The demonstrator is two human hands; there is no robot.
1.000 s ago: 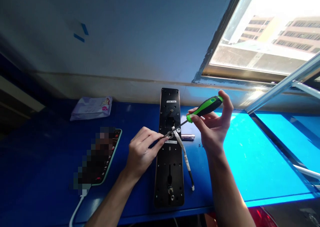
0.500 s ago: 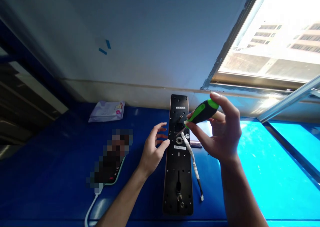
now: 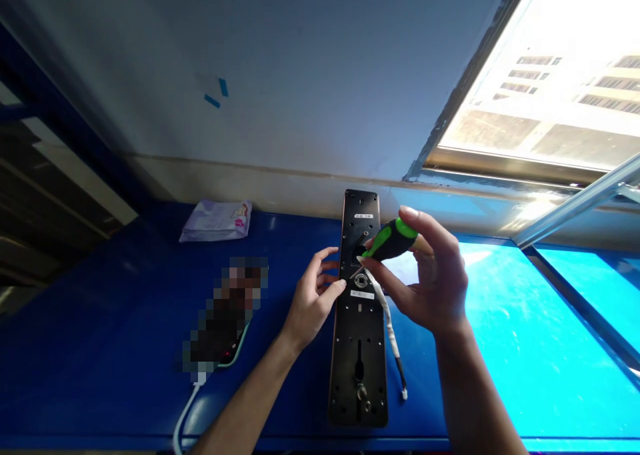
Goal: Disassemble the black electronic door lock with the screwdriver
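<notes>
A long black door lock panel [image 3: 357, 335] lies upright in view on the blue table, its back face with holes, labels and a square spindle hole showing. My right hand [image 3: 435, 275] is closed round a green-and-black screwdriver [image 3: 393, 239], held tilted. The thin shaft points down-left to the panel near the spindle hole; whether its tip touches a screw is too small to tell. Beside the panel's left edge is my left hand [image 3: 314, 298], fingers apart and curved, thumb at the edge. A white-sleeved cable [image 3: 390, 321] comes out of the panel and hangs along its right side.
To the left lies a phone [image 3: 225, 328], partly pixelated, with a white charging cable [image 3: 183, 408] plugged in. A light purple packet [image 3: 217, 220] sits near the wall. Behind the right hand, a pale flat object [image 3: 403, 268] is partly hidden. A bright window [image 3: 550, 95] is at upper right.
My right hand has moved slightly left and down with the screwdriver, bringing its handle closer over the panel. My left hand stays at the panel's left edge. The view has shifted a little.
</notes>
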